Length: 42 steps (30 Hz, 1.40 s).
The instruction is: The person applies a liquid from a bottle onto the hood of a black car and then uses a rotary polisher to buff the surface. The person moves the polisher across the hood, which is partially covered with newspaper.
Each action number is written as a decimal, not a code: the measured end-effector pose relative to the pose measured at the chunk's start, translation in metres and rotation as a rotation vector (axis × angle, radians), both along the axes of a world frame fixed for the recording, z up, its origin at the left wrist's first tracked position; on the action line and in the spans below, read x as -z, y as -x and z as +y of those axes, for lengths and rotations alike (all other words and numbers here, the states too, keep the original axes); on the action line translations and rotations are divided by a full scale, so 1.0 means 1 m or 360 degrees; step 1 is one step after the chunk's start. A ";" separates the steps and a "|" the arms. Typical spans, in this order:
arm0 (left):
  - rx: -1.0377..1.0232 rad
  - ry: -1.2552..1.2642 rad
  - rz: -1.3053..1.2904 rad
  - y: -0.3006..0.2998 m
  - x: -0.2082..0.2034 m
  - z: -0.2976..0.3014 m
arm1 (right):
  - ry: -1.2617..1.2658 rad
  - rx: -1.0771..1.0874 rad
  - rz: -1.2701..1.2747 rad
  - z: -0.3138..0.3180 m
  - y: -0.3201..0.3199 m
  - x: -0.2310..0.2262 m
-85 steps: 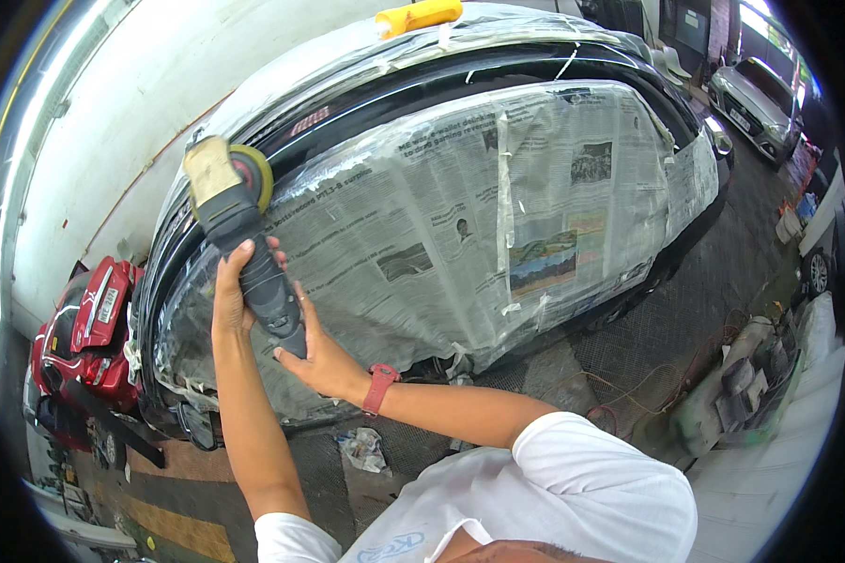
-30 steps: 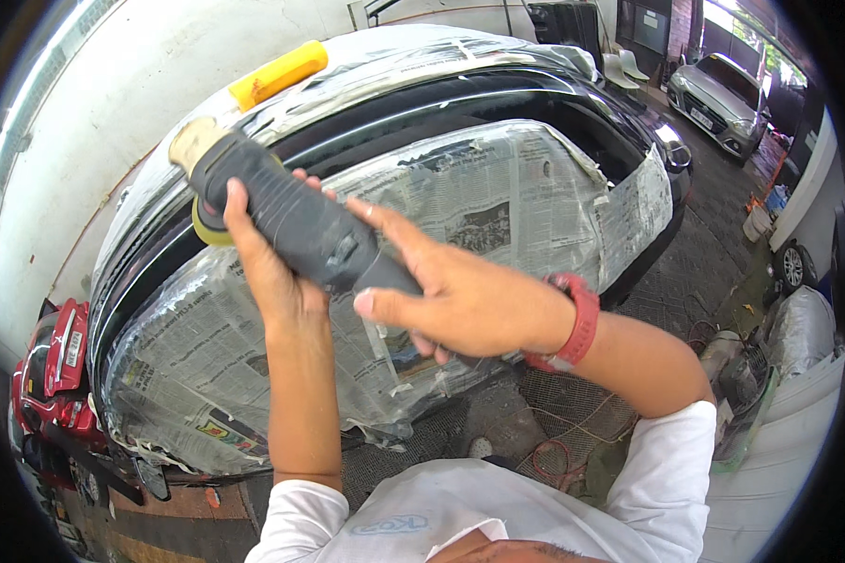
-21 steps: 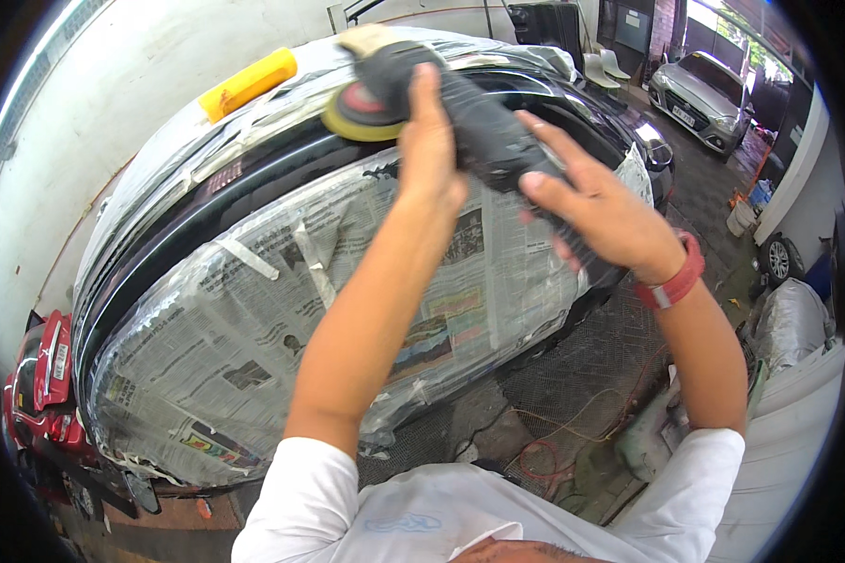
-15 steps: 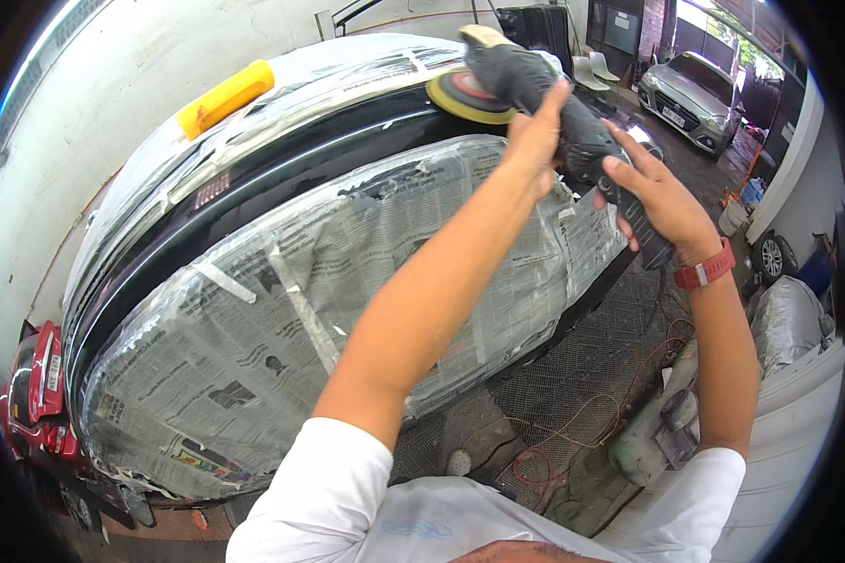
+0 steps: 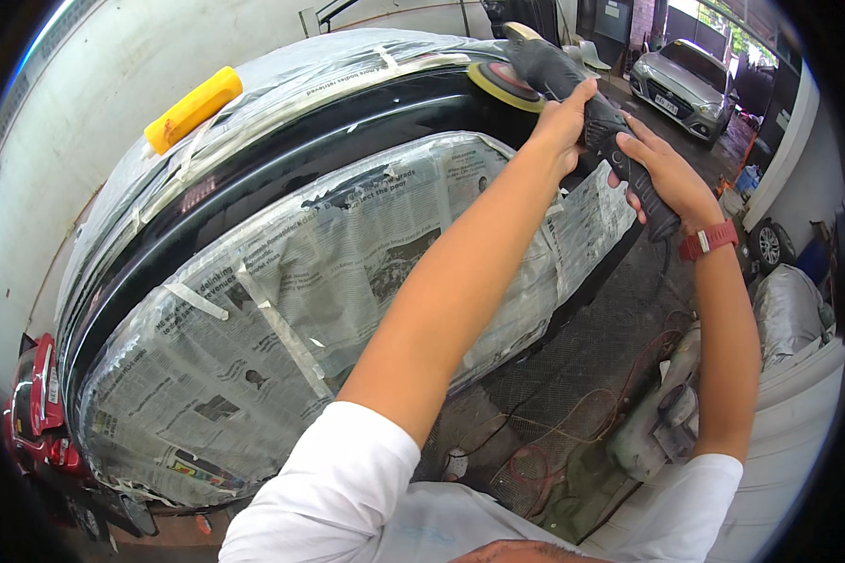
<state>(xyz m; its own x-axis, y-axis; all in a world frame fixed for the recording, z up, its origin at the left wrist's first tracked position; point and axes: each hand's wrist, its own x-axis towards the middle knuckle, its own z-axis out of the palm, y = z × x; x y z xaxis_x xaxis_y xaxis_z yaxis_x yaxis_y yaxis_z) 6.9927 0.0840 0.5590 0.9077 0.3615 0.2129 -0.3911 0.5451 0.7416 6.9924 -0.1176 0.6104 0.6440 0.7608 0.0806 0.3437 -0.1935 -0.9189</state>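
Note:
A dark power polisher (image 5: 546,71) with a yellow foam pad (image 5: 503,91) is in both my hands. Its pad lies tilted against the glossy black strip (image 5: 347,141) of a car's upper side, toward the far end. My left hand (image 5: 563,127) is closed round the middle of the tool, behind the head. Farther back, my right hand (image 5: 671,183) wraps the rear handle, its wrist wearing a red watch. Newspaper (image 5: 347,253) taped on covers the car side below the strip. A yellow bottle (image 5: 193,110) lies on the masked roof at left.
The polisher's cord hangs toward the floor, where reddish hoses (image 5: 526,469) lie near a greenish tank (image 5: 643,441). At right are a loose wheel (image 5: 770,244) and a silver-covered bundle (image 5: 784,305). A silver car (image 5: 685,89) stands farther off, a red car (image 5: 38,403) at left.
Both hands and the polisher have moved a little right along the black strip, toward the car's far end. The view has shifted slightly, and my grip looks the same.

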 end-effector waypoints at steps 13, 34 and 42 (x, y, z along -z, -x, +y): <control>-0.1007 -0.0109 -0.0241 0.311 0.000 0.001 | -0.0213 -0.0932 -0.0563 0.047 0.181 0.014; -0.0052 -0.0742 0.0403 0.058 0.058 0.009 | -0.0733 0.0215 0.0600 0.039 0.094 0.135; -0.0238 -0.0711 0.0514 0.153 0.052 0.022 | -0.0762 0.0065 0.0603 0.049 0.171 0.144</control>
<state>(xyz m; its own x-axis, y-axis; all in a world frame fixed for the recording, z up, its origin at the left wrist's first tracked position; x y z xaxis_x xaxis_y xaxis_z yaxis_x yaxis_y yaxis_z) 6.8399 0.1058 0.5068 0.8979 0.4298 0.0948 -0.1550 0.1072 0.9821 6.8217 -0.0685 0.4667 0.7227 0.6707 0.1669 -0.0231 0.2648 -0.9640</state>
